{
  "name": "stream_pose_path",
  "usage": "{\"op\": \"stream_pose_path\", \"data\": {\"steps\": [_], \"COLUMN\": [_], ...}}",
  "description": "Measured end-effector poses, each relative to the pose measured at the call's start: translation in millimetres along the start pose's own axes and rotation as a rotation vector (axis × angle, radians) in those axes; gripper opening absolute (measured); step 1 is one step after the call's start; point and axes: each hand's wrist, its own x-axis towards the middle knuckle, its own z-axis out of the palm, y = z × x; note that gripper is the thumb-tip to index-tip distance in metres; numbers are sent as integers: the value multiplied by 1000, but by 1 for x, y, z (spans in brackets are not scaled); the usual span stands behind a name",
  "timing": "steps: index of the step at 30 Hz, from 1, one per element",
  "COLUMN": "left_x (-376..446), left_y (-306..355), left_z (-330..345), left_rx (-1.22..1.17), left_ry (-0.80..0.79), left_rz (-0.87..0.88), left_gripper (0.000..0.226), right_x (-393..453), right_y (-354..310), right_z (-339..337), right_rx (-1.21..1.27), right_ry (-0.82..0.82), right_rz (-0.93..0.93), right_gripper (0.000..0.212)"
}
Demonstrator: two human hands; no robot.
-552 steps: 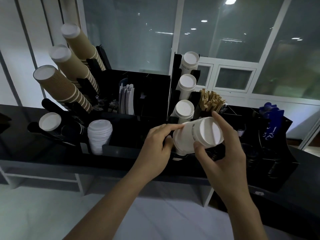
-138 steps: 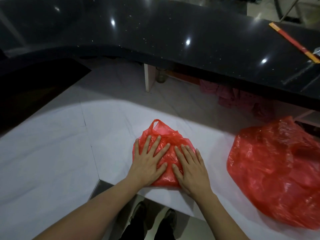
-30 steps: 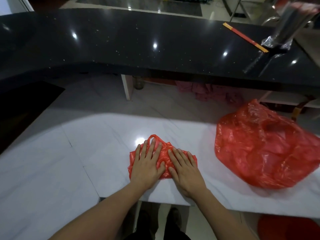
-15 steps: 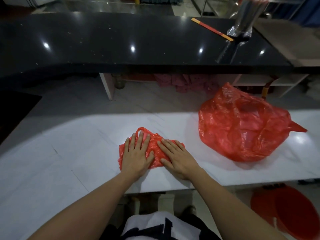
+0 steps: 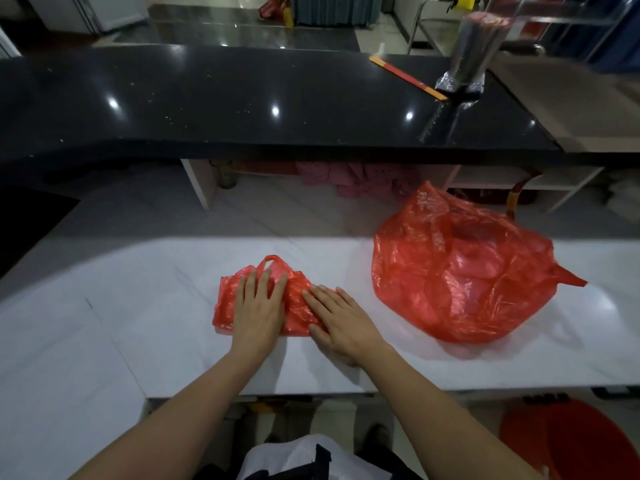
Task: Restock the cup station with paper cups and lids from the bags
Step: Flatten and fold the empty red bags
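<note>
Left hand point(image 5: 258, 311): my fingers straight and spread, pressing flat on the small red bag point(image 5: 298, 306)
Right hand point(image 5: 341, 322): fingers straight, flat on the same bag's right side
Small bag: flattened on the white table point(image 5: 138, 323), near its front edge
Full bag point(image 5: 460, 268): puffed up, apart to the right

dim overall, lit from overhead, with small bright glints on the glossy black surface point(image 5: 242, 98) and soft glare on the white surface point(image 5: 138, 306). bent and stretched toward the edges, blurred at top right.
</note>
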Motion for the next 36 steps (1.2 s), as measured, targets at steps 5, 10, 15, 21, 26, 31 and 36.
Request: {"op": "stream_pose_path", "data": {"steps": [5,10,15,21,26,31,36], "left_x": [0,-3,3,4,16,26,30], "left_y": [23,60,73,90,128,169,201], "left_z": [-14,-14,2,11,-7,-13,-17], "left_rx": [-60,-135,-85,-79,-121,-206,-327], "left_ry": [92,255,47,42,192,228,153], "left_rz": [-95,-175,-245,-312,-357,-226,-49], "left_gripper": [60,32,59,70,61,56,65], "right_x": [-17,-39,-56,-84,-103,-120,-148], "right_y": [12,38,65,103,129,163,212], "right_z": [-16,-28,-42,-73,-113,-130,-146], "right_rx": [82,136,207,249,250,249,236], "right_ry": [166,271,371,518,644,696,875], "right_rz": [-41,-28,-63,-83,-80,-59,85], "right_gripper": [66,63,59,55,52,50,45]}}
